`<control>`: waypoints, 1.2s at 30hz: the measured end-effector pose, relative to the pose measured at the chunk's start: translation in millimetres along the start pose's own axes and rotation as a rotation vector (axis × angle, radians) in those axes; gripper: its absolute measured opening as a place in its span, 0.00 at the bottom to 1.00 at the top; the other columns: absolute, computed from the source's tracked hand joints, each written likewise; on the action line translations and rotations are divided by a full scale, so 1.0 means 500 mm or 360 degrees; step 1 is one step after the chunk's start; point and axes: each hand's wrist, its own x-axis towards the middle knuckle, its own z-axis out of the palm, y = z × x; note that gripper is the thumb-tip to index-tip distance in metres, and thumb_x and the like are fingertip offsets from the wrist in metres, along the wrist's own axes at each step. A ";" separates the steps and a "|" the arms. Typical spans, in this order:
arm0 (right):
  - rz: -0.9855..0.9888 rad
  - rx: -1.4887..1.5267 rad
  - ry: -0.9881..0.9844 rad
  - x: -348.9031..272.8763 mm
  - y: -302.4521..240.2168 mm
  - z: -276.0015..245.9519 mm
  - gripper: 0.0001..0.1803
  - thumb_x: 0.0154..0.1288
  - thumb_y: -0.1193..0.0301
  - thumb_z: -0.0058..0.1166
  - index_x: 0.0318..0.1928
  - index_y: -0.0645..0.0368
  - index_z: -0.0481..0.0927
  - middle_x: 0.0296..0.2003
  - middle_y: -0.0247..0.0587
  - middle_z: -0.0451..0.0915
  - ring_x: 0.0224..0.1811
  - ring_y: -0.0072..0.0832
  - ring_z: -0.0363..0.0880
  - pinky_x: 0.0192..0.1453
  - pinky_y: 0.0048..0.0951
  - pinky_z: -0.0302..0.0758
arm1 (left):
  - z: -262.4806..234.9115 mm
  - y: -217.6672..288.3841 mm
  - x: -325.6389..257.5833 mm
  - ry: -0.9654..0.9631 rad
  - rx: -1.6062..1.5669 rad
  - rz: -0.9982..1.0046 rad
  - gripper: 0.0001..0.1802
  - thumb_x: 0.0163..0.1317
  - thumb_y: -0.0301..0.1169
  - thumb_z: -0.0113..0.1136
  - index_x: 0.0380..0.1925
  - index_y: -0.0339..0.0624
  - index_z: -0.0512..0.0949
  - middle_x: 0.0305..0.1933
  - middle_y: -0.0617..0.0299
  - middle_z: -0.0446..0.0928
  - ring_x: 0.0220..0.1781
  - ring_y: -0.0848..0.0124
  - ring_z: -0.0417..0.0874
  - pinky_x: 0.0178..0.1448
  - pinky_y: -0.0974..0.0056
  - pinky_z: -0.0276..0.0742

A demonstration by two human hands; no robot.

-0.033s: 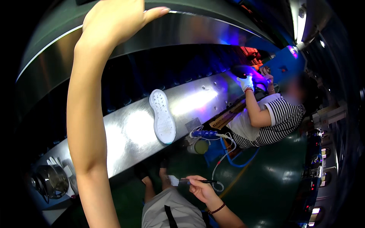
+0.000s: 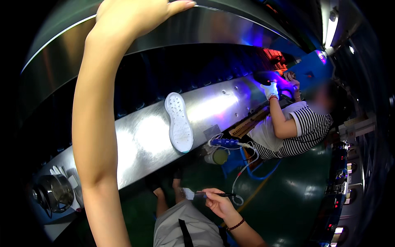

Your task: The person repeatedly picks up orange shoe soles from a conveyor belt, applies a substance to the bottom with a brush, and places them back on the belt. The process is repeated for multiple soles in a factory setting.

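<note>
My left arm reaches up across the picture, and my left hand (image 2: 131, 16) is at the top edge by the rim of a dark curved cover. Its thumb points to the right; the other fingers are out of the picture. Low in the middle, my right hand (image 2: 219, 203) grips a brush (image 2: 201, 194) by its black handle, its pale bristles toward the left. A thin clear tube comes off the handle's end. A white shoe sole (image 2: 180, 123) lies on the metal bench (image 2: 158, 164), apart from both hands.
A glass pot (image 2: 55, 192) and white gloves (image 2: 59, 171) lie at the far left. Beside the bench are a blue tube manifold (image 2: 224, 143) and a greenish jar (image 2: 219, 156). A co-worker (image 2: 288, 131) with a white glove handles a dark object under purple light at the right.
My left hand has shifted slightly right and up. The whole view has moved a little, so the sole and bench appear higher and further right. My right hand still grips the brush.
</note>
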 end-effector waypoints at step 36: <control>-0.0532 0.0259 -0.0305 -0.163 -0.112 0.066 0.09 0.59 0.79 0.46 0.40 0.66 0.75 0.32 0.41 0.76 0.22 0.18 0.70 0.27 0.15 0.70 | -0.009 0.008 0.006 0.0123 0.0008 0.0176 0.28 0.55 0.56 0.46 0.26 0.37 0.70 0.27 0.52 0.74 0.32 0.57 0.77 0.37 0.57 0.71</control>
